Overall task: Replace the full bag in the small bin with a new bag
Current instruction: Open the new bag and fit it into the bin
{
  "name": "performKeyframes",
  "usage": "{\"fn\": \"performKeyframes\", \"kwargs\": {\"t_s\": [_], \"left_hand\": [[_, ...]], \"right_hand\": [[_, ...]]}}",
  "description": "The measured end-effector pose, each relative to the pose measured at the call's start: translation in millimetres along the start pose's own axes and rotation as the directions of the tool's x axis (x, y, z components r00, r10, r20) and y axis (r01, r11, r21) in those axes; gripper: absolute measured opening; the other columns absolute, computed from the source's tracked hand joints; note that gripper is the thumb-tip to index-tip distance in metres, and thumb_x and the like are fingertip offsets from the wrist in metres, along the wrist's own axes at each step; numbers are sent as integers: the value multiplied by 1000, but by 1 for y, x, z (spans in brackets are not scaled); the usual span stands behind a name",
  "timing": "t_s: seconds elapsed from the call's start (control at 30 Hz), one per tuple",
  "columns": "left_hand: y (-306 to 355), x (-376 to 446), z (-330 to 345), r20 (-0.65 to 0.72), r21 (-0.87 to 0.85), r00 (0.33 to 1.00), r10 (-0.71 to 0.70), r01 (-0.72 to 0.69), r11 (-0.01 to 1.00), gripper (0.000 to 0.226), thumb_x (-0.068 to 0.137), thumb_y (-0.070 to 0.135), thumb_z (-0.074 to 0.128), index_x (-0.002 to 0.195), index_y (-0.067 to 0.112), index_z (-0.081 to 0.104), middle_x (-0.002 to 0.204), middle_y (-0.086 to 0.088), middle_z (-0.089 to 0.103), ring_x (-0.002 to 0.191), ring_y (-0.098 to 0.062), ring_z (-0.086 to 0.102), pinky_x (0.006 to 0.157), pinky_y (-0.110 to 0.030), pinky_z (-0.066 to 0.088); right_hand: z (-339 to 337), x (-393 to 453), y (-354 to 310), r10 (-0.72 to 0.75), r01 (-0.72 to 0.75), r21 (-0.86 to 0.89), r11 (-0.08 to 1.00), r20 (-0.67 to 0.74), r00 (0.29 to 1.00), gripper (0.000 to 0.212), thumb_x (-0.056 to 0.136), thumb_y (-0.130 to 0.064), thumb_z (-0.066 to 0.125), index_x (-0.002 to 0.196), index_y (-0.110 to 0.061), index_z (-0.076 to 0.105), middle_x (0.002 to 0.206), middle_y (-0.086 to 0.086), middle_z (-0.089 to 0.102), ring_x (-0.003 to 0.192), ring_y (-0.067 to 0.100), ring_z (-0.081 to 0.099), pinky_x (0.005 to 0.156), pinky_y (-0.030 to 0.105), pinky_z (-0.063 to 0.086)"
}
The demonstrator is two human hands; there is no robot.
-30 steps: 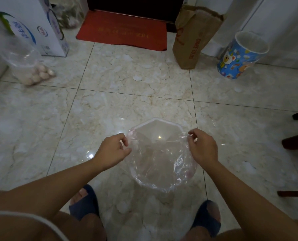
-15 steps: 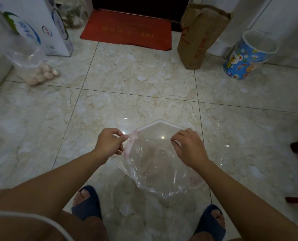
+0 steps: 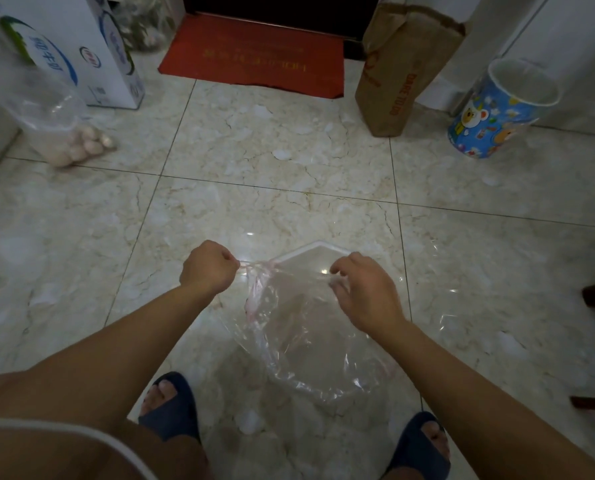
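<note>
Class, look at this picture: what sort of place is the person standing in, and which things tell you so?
Probably a home entryway: a red doormat lies at a dark doorway, on a marble-tiled floor, with a cartoon-printed bin and a milk carton box.

Dim room, floor tiles (image 3: 289,161) glaring, edges warped.

Glossy beige marble tile floor (image 3: 272,150) reflecting dim light; red doormat (image 3: 254,60) lying before dark doorway; white wall (image 3: 566,36) standing right.
</note>
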State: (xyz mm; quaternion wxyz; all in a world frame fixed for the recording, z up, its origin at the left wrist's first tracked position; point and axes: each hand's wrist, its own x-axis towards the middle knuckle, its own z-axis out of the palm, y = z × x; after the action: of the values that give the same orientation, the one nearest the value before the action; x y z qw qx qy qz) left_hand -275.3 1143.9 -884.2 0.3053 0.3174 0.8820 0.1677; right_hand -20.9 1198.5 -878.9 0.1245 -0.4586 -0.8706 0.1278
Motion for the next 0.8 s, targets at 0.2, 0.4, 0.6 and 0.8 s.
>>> {"fn": "performKeyframes", "kwargs": {"t_s": [0.2,0.4,0.6,0.8], "left_hand": [[22,-15,3,-107,-33,963,248,-253,967,38,88,37,64,123,20,60,114,-3,67,96,-21,63,83,-34,51],[35,-30,18,121,147,843,524,-538,830,74,67,59,77,131,29,53,128,6,59,113,-15,56,92,-33,48],[38,-18,21,43,63,848,528,-530,846,14,87,33,69,89,21,76,89,5,75,83,-11,68,76,-26,52],[43,-5,22,49,-132,910,412,-403,906,14,91,21,65,85,14,76,78,4,71,76,-11,65,71,-22,46]], "right_hand": [[-16,32,7,424,-457,309,834,170,889,4,83,-28,74,83,-25,73,72,-13,65,68,-2,59,58,13,41],[-15,43,15,565,-644,493,585,322,760,15,76,-20,80,84,-13,70,68,4,74,60,14,72,62,31,59],[-21,43,29,552,-658,517,548,367,749,18,73,-16,83,76,-4,70,69,9,75,70,23,73,77,40,61],[-36,54,42,503,-621,420,661,366,783,11,73,-19,84,73,-15,74,76,1,73,77,12,69,75,27,55]]}}
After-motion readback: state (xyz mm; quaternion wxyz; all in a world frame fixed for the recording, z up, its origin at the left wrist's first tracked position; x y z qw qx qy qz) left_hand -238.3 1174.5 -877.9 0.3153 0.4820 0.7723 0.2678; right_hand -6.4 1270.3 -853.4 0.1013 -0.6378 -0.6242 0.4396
